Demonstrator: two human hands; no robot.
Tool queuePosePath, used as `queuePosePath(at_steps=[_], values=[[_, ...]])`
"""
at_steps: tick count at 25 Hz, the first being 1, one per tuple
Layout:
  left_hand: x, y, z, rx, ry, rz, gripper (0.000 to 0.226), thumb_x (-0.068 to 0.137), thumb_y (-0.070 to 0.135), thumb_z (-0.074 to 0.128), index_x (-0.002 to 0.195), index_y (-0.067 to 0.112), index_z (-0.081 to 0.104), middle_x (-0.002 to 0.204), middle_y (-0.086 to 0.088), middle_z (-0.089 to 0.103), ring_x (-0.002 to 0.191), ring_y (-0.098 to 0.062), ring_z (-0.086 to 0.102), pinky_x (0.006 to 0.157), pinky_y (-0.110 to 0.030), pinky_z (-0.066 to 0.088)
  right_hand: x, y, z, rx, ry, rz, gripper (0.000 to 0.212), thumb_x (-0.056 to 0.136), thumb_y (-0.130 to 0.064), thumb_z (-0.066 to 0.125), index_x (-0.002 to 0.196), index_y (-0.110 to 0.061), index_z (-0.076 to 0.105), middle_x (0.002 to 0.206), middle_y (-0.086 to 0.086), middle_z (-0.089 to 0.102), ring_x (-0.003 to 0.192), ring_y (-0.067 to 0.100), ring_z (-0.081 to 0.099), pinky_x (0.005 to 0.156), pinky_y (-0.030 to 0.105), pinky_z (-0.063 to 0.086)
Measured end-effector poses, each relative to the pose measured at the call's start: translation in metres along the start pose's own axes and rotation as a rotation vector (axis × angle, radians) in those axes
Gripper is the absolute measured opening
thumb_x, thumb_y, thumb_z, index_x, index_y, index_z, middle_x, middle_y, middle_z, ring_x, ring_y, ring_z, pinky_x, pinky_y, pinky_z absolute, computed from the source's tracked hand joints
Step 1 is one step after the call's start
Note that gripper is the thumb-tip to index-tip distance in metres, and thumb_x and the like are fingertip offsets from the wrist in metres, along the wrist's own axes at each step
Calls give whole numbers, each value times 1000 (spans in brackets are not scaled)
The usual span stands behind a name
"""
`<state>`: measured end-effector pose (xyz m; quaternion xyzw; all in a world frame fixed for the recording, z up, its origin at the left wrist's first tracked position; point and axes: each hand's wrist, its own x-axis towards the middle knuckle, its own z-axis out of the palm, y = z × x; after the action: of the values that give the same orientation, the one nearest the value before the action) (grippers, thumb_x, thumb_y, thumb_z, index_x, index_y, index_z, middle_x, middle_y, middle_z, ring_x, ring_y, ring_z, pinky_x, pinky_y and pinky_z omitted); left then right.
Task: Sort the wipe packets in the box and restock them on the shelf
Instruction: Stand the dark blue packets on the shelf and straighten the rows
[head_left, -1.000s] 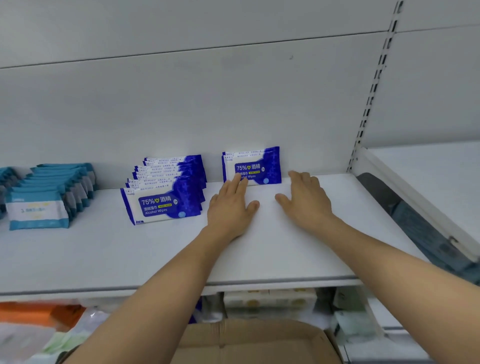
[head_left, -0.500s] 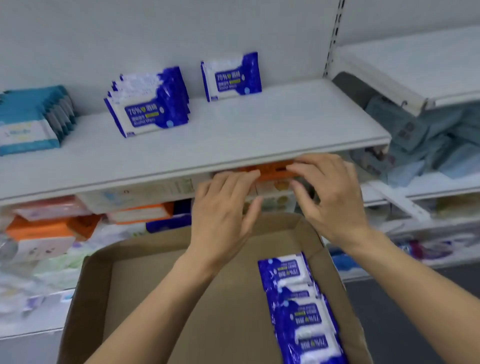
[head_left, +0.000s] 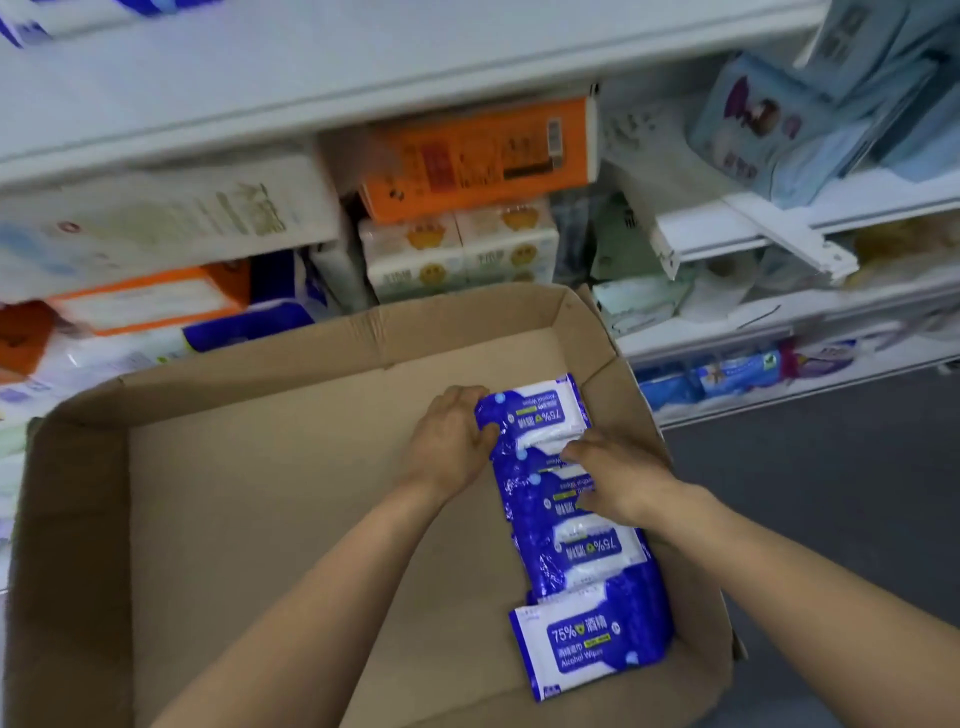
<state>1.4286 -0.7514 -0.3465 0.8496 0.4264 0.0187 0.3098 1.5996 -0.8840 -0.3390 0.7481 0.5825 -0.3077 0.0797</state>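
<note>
A moment ago our hands were up at the shelf (head_left: 363, 67); now we have come down into the box (head_left: 260, 519). Our left hand (head_left: 449, 441) curls on the left edge of the top packet (head_left: 535, 415). Our right hand (head_left: 618, 478) presses on the row of packets (head_left: 576, 525) by the box's right wall. One packet (head_left: 587, 644) lies nearest us. So we think we are picking up more to restock.
</note>
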Motion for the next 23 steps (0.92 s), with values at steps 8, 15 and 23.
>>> queuePosePath(at_steps=[8, 15, 23], values=[[43, 22, 51, 462, -69, -61, 83, 76, 51, 73, 144, 24, 32, 135, -5, 45, 124, -26, 41, 98, -39, 33, 7, 5, 15, -313, 39, -95, 72, 75, -49, 71, 134, -20, 41, 133, 5, 47, 124, 25, 42, 99, 37, 32], [4, -1, 26, -212, -14, -343, 20, 83, 25, 71, 75, 20, 54, 79, -1, 62, 79, -26, 60, 61, -28, 39, -8, 10, 10, 148, -23, -57, 39, 77, -43, 73, 66, -17, 47, 70, -3, 54, 70, 17, 52, 59, 30, 38], [-87, 30, -38, -1014, 141, -395, 20, 95, 18, 61, 115, 16, 61, 100, -2, 75, 81, -15, 72, 68, -26, 56, -46, -19, -51, 1487, 95, 79, 13, 85, -9, 69, 97, -5, 65, 86, 20, 72, 59, 23, 66, 52, 26, 52]])
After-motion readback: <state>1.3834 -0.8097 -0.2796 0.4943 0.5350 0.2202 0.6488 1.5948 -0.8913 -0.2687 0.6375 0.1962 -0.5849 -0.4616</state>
